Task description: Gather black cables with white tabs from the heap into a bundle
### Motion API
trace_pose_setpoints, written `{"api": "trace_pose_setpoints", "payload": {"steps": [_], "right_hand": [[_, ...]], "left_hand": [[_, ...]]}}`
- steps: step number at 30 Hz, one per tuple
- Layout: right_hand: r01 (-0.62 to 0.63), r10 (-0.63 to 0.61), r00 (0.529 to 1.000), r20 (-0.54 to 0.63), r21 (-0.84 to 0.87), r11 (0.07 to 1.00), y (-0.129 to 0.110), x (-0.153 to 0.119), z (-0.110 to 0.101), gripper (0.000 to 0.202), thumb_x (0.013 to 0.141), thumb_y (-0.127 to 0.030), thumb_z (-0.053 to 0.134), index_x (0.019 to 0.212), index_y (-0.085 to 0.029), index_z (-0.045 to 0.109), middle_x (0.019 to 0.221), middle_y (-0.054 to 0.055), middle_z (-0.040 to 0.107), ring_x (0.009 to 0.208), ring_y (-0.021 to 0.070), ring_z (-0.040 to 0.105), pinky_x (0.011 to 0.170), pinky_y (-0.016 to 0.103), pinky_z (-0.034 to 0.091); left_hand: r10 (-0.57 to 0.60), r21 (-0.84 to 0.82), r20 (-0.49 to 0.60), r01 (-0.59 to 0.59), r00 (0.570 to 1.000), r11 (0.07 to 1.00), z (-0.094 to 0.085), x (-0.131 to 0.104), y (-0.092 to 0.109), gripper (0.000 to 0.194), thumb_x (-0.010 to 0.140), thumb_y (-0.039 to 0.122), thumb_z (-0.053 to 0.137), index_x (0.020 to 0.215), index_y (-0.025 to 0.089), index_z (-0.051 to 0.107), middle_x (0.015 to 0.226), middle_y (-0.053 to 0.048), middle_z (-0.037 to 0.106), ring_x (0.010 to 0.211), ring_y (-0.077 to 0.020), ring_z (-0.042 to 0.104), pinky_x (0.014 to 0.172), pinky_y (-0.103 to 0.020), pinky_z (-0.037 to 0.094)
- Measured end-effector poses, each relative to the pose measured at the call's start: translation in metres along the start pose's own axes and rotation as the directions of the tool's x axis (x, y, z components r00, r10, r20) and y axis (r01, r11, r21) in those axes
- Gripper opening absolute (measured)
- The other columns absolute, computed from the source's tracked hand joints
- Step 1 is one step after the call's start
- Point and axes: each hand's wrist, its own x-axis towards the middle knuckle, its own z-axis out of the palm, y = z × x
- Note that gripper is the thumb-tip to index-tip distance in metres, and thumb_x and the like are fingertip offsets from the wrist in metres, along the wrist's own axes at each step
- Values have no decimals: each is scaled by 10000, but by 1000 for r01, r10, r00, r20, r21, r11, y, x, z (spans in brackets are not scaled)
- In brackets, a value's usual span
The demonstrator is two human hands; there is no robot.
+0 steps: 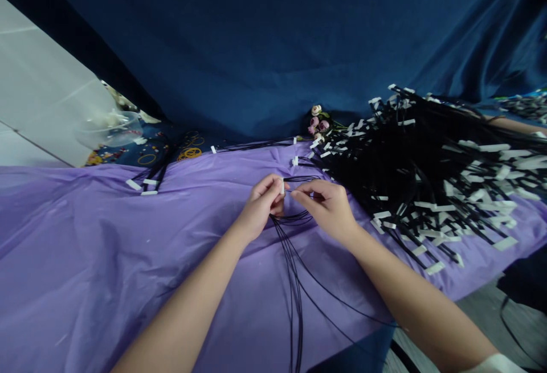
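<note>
Over the purple cloth, my left hand (265,199) is closed around a small white connector (282,186) that stands upright between thumb and fingers. Thin black wires (294,275) run from it; some loop toward the right and others hang down past the front edge. My right hand (327,207) faces it a short way to the right, thumb and forefinger pinched on a single thin black wire close to the connector. Whether that wire's tip touches the connector is too small to tell. Just behind the hands lies another white connector (295,160) with black wires.
A large heap of black cables with white connectors (427,156) covers the right side of the purple cloth (106,259). Small cable bundles (149,182) lie at the left. Yellow rubber bands (190,153), a clear bowl (111,128) and artificial flowers (318,122) stand along the back, before a blue curtain.
</note>
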Motion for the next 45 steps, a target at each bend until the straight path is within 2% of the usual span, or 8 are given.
{"api": "trace_pose_setpoints", "payload": {"steps": [7,22,29,36,40,45], "right_hand": [[-48,48,999,16,40,998,2,-1,3,128,850,-279,637,803,-190,715,718,-5,674,595,102,543,550,226,383],[-13,13,1000,-19,14,1000,2,-1,6,102,839,-253,642,825,-184,715,753,20,686,667,131,582,577,240,403],[11,-12,999,-41,-11,1000,3,-3,8,96,838,-240,637,825,-182,712,744,25,678,671,138,584,567,247,398],[57,-59,997,-56,-38,998,0,-2,8,89,848,-232,632,823,-185,703,729,13,667,644,124,561,556,244,396],[123,-126,991,-50,-65,990,-2,-1,4,96,864,-230,615,864,-190,702,732,12,647,612,114,519,563,251,401],[189,-198,975,-106,-86,978,-5,1,-6,136,863,-210,608,981,-187,673,748,10,594,577,98,462,561,255,423]], "left_hand": [[43,55,-7,-43,999,998,2,1,-6,315,841,480,599,825,168,556,603,61,350,441,-30,296,437,-165,259],[50,42,-77,-46,996,998,5,1,-5,299,804,448,651,786,157,586,561,60,344,441,-39,288,428,-163,220],[12,47,-104,-7,995,999,5,2,-4,285,798,447,656,779,169,594,492,65,337,418,-53,301,423,-170,234],[-34,-31,-107,30,994,999,5,2,-4,292,768,458,686,780,177,608,471,72,331,400,-47,289,417,-166,252],[-73,-125,-102,60,992,990,5,3,-4,314,744,467,710,800,172,618,482,75,326,393,-38,281,418,-163,261],[-128,-312,-183,66,975,948,-3,7,4,285,754,395,721,822,151,591,614,68,396,385,-17,305,381,-158,261]]}}
